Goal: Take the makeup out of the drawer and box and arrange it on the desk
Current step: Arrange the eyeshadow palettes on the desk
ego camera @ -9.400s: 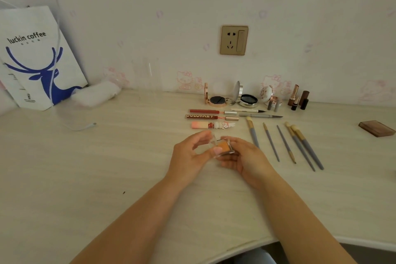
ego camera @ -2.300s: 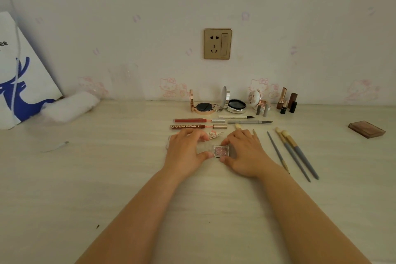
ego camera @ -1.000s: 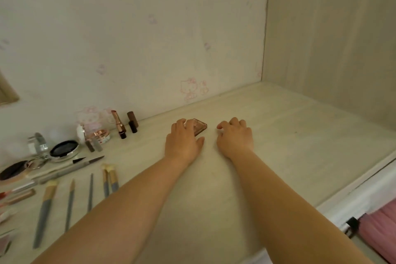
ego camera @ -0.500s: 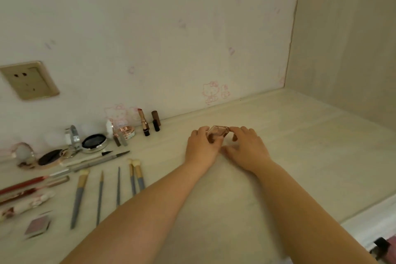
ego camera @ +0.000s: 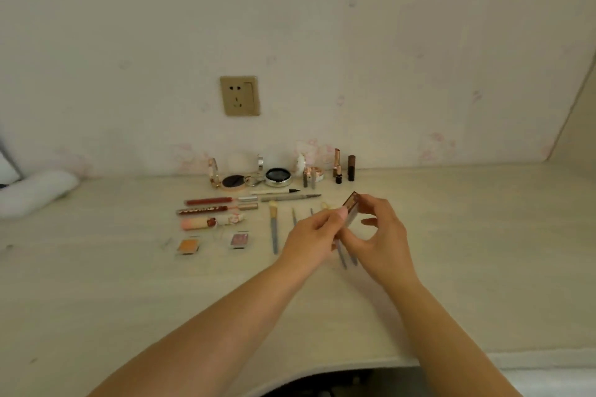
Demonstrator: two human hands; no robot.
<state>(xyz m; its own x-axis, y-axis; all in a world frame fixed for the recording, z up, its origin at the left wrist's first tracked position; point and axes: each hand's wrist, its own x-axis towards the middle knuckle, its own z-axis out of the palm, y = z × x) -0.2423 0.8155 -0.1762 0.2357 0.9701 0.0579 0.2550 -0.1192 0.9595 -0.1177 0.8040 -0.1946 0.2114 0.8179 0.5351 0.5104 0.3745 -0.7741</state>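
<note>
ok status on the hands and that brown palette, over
Both hands, left and right, pinch the brown palette, lifted and tilted above the brushes. Not yet set on the desk. Nothing in the way.

Honestly nothing readable here. The dark red tube (ego camera: 216, 209), second in the row near the desk's back edge, has gold lettering, but it's way too blurry.

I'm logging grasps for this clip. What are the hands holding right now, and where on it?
Both hands hold a flat brown rectangular compact above the desk: left hand pinches its near edge, right hand its far side.
</note>
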